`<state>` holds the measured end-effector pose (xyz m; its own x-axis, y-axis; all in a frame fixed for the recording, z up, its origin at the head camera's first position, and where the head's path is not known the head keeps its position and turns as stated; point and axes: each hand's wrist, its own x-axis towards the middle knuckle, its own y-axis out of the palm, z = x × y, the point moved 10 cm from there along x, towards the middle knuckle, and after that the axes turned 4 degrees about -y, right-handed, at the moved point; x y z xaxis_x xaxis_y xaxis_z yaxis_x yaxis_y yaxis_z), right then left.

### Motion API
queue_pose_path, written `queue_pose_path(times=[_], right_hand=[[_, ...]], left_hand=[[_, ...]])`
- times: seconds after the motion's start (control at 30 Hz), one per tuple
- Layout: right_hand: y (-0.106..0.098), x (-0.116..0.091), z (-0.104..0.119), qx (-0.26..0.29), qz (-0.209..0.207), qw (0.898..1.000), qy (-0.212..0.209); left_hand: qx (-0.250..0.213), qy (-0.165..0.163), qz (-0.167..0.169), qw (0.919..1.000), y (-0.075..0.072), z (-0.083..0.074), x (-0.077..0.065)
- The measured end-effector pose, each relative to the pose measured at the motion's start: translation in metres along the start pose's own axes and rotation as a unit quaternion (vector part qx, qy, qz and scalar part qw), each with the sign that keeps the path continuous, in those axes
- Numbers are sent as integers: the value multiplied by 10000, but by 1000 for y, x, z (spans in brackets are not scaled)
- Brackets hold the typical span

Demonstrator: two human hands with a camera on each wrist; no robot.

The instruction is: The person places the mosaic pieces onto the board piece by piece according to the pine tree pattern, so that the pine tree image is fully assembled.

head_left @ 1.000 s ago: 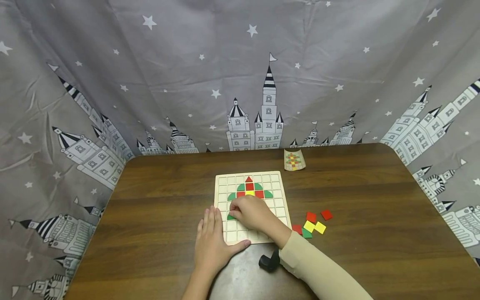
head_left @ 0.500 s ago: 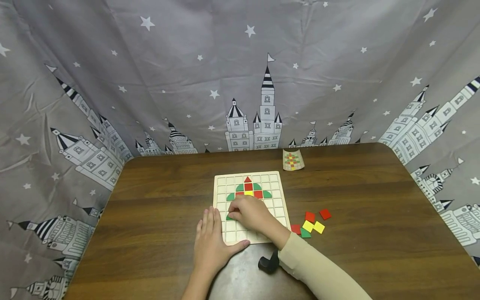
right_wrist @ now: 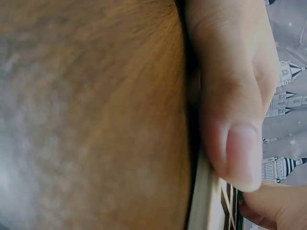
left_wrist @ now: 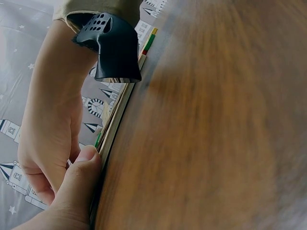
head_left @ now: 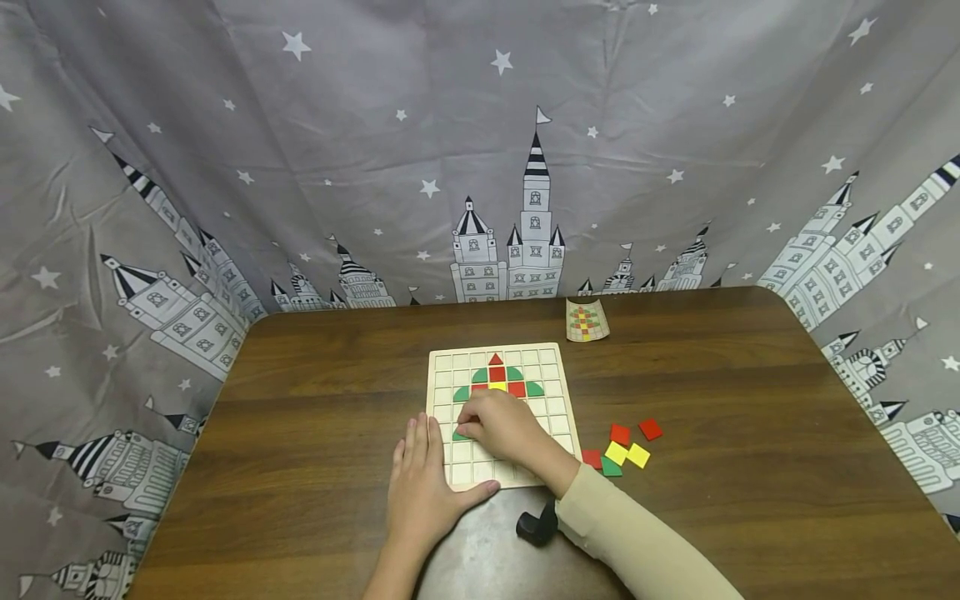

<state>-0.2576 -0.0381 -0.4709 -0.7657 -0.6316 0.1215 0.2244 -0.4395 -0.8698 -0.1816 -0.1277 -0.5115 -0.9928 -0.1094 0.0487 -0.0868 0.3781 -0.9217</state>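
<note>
A pale wooden grid board [head_left: 465, 473] lies on the table, with a pattern of red, green and yellow tiles in its cells. My left hand [head_left: 423, 487] lies along the board's left side, fingers straight, while its thumb [left_wrist: 82, 167] rests on the front edge. Over the middle of the board, my right hand [head_left: 498, 423] has curled fingers and pinches a green rounded tile [head_left: 458, 436] at a cell left of centre. Part of the pattern is hidden beneath that hand. In the right wrist view, the left thumb is large and close on the board edge.
Right of the board lie several loose tiles: red squares [head_left: 650, 429], yellow squares [head_left: 638, 455] and a green one [head_left: 611, 466]. A curled pattern card [head_left: 587, 321] stands near the table's back edge. A black wrist camera [head_left: 537, 525] sits under the right wrist.
Both hands keep nearly the same place throughout. The head view shifts only slightly; the tiles and board look unchanged.
</note>
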Motion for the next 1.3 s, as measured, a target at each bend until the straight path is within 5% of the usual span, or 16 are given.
queue_pose_path(times=[0.6, 1.3], right_hand=[[-2, -5, 9, -360, 282, 9989, -116], [-7, -12, 11, -227, 148, 9985, -466]], left_hand=[[39, 45, -24, 10000, 1, -1, -1], [61, 37, -6, 10000, 3, 1, 0]])
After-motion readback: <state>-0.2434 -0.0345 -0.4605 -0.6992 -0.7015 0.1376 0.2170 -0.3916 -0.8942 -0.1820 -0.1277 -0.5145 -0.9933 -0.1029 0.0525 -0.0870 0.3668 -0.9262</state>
